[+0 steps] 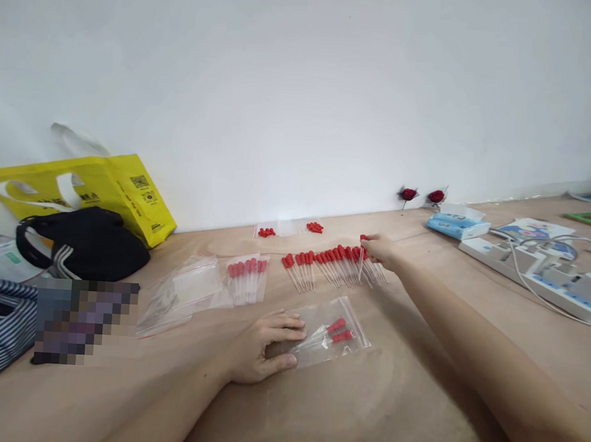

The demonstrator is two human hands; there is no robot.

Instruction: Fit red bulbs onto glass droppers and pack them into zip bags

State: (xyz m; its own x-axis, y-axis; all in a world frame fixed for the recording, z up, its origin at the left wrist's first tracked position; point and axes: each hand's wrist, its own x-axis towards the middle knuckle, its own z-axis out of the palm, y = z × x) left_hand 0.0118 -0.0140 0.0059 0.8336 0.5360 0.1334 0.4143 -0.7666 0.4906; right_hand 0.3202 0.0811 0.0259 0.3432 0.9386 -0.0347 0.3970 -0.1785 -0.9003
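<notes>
My right hand [380, 250] pinches a dropper [362, 262] by its red rubber bulb, its clear tube pointing down. Below and beside it lies a row of droppers [330, 258] with red bulbs and thin clear tubes. Nearer to me, a clear zip bag [314, 315] lies flat with a few droppers [338, 326] inside. My left hand [265, 346] rests on the left end of this bag, thumb and fingers apart. Left of the row, another clear bag [246, 278] holds several droppers, beside a pile of clear zip bags [186, 288].
Loose red bulbs [315, 227] lie by the wall. A yellow bag [122, 190] and a black cloth item [104, 242] stand at left. At right are a blue tissue pack [458, 225], a white power strip [537, 276] with cables, and two dark red flowers [408, 194].
</notes>
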